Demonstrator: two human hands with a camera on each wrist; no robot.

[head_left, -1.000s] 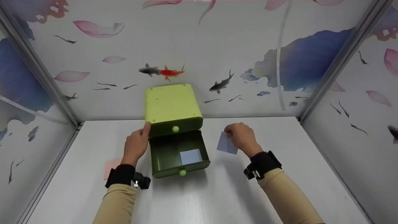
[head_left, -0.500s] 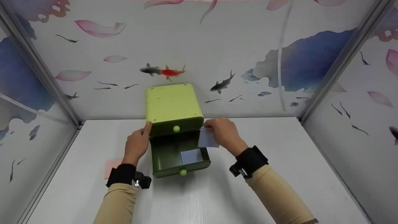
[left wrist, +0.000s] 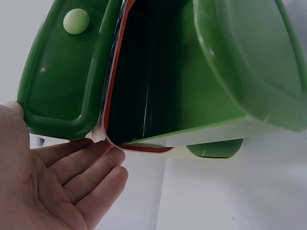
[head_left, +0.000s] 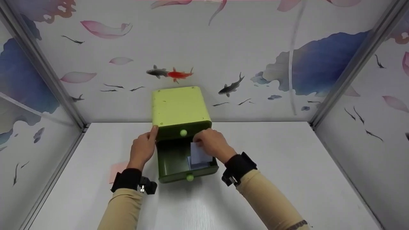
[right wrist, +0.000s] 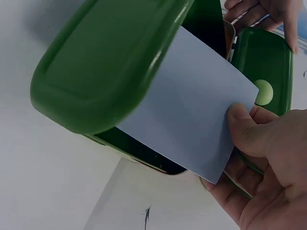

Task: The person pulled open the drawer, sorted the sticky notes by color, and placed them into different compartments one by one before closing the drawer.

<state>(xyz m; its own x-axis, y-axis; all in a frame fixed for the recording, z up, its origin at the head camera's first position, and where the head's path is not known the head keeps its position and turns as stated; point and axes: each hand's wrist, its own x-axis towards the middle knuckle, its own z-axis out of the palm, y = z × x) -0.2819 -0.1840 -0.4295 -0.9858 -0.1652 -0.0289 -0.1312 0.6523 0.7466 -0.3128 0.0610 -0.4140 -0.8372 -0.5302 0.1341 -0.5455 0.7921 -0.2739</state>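
Observation:
A two-drawer box [head_left: 180,107] with a yellow-green top stands against the back wall. Its lower drawer [head_left: 172,176] is pulled out; the upper drawer [head_left: 171,131] is closed. My left hand [head_left: 142,147] rests at the box's left side, thumb by the upper drawer's edge, its fingers [left wrist: 98,184] extended against the side in the left wrist view. Over the open drawer, my right hand [head_left: 214,144] pinches a light-blue paper card [right wrist: 187,105] between thumb and fingers. The card's lower part dips behind the drawer front. Another blue card [head_left: 189,163] lies inside, partly covered.
A pink paper [head_left: 117,169] lies on the white table [head_left: 274,140] to the left, partly hidden by my left wrist. Printed wall panels [head_left: 255,48] close in the back and both sides.
My right hand has carried the blue card leftward from beside the box to over the open lower drawer. The left hand keeps its place on the box.

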